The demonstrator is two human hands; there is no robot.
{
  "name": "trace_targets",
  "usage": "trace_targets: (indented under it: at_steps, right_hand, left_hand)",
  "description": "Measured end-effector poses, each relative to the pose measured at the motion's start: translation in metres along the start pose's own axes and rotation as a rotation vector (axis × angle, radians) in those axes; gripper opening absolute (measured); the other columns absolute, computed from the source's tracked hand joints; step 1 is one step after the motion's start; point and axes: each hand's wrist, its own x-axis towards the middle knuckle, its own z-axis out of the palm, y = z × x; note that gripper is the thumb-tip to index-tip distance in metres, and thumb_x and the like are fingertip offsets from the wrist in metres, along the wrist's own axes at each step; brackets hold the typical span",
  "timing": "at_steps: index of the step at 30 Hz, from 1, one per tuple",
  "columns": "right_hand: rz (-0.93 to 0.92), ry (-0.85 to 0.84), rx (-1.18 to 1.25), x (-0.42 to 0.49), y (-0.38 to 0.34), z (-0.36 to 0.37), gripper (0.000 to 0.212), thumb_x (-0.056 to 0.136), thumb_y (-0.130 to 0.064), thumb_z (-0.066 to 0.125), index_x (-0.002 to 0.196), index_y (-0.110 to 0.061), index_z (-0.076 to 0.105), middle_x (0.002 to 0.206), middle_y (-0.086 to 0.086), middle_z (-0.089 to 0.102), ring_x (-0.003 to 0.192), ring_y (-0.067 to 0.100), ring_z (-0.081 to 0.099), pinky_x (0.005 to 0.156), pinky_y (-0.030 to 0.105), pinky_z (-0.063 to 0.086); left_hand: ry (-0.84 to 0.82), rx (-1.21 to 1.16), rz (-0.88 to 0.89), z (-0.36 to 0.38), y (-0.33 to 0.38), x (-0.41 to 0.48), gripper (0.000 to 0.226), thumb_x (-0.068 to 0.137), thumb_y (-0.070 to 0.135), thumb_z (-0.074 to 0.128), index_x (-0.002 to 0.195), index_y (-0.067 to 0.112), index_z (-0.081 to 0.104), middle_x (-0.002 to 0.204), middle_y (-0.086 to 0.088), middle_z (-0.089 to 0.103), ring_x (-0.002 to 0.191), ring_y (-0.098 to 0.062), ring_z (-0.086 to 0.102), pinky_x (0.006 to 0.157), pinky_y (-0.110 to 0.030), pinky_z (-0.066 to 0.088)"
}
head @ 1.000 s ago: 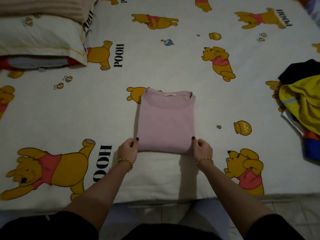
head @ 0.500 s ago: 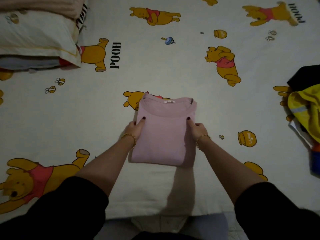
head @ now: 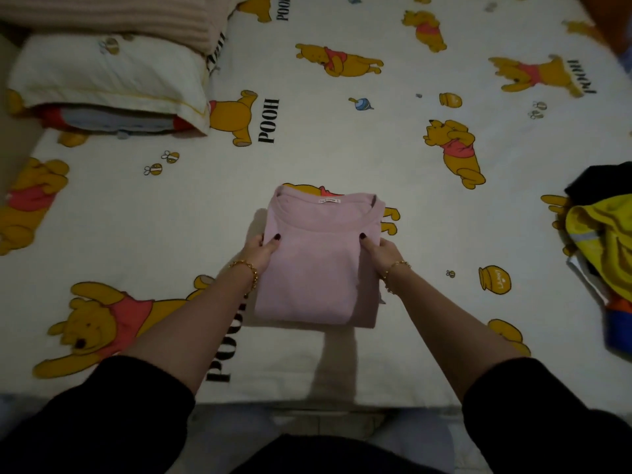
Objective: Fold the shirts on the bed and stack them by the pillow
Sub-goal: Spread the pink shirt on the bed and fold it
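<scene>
A folded pink shirt (head: pixel 318 261) hangs just above the bed's near middle, its collar facing away from me. My left hand (head: pixel 261 251) grips its left edge, thumb on top and fingers underneath. On the opposite edge my right hand (head: pixel 378 251) holds it the same way. The white pillow (head: pixel 106 73) lies at the far left of the bed, apart from the shirt. A pile of unfolded clothes (head: pixel 602 234), yellow, black and blue, lies at the right edge.
The bed sheet (head: pixel 342 148) is white with yellow bear prints. A beige ribbed blanket (head: pixel 109 15) lies behind the pillow. Red and grey fabric (head: pixel 116 119) shows under the pillow. The bed's near edge (head: pixel 325 403) runs just in front of me, floor below.
My hands slid from the shirt's bottom corners up to its sides and lifted the folded shirt off the sheet. The view shifted slightly toward the pillow.
</scene>
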Motion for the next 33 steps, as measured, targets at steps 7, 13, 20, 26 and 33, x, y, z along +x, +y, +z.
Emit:
trace_targets:
  at_steps: [7, 13, 20, 26, 33]
  right_hand:
    - [-0.051, 0.044, 0.023, -0.093, -0.028, 0.122, 0.047, 0.097, -0.034, 0.048, 0.127, 0.002, 0.053, 0.126, 0.018, 0.057, 0.111, 0.034, 0.055, 0.094, 0.044, 0.047]
    - [-0.06, 0.058, 0.09, -0.152, -0.039, 0.198, 0.033, 0.097, -0.03, 0.051, 0.11, -0.002, 0.061, 0.112, 0.018, 0.063, 0.094, 0.029, 0.059, 0.09, 0.048, 0.051]
    - [-0.059, -0.02, 0.02, -0.184, -0.067, 0.231, 0.035, 0.097, -0.033, 0.05, 0.106, -0.002, 0.06, 0.111, 0.02, 0.062, 0.096, 0.033, 0.059, 0.089, 0.052, 0.051]
    - [-0.054, -0.167, -0.021, -0.183, -0.092, 0.252, 0.038, 0.096, -0.04, 0.049, 0.111, -0.006, 0.058, 0.105, 0.011, 0.061, 0.099, 0.031, 0.06, 0.086, 0.048, 0.053]
    - [-0.048, -0.228, -0.101, -0.171, -0.104, 0.303, 0.031, 0.092, -0.02, 0.059, 0.116, -0.001, 0.059, 0.117, 0.018, 0.063, 0.103, 0.033, 0.06, 0.093, 0.047, 0.05]
  left_hand:
    - [0.013, 0.057, 0.072, -0.154, -0.007, -0.049, 0.036, 0.098, 0.028, 0.048, 0.127, 0.007, 0.051, 0.118, -0.01, 0.059, 0.092, -0.021, 0.056, 0.073, -0.026, 0.044]
    - [0.031, 0.13, 0.095, -0.245, -0.02, -0.073, 0.027, 0.099, 0.028, 0.047, 0.109, 0.005, 0.055, 0.091, -0.004, 0.057, 0.069, -0.01, 0.051, 0.054, -0.021, 0.037]
    - [0.134, 0.227, 0.069, -0.296, -0.026, -0.098, 0.025, 0.1, 0.025, 0.043, 0.086, 0.006, 0.052, 0.081, -0.008, 0.053, 0.082, -0.021, 0.05, 0.061, -0.025, 0.034]
    - [0.254, 0.205, 0.004, -0.321, -0.041, -0.092, 0.024, 0.1, 0.027, 0.041, 0.096, 0.007, 0.054, 0.101, -0.018, 0.057, 0.095, -0.029, 0.055, 0.078, -0.032, 0.039]
    - [0.276, 0.118, -0.062, -0.365, -0.07, -0.072, 0.035, 0.099, 0.027, 0.045, 0.114, 0.0, 0.06, 0.11, -0.019, 0.062, 0.097, -0.032, 0.058, 0.08, -0.034, 0.043]
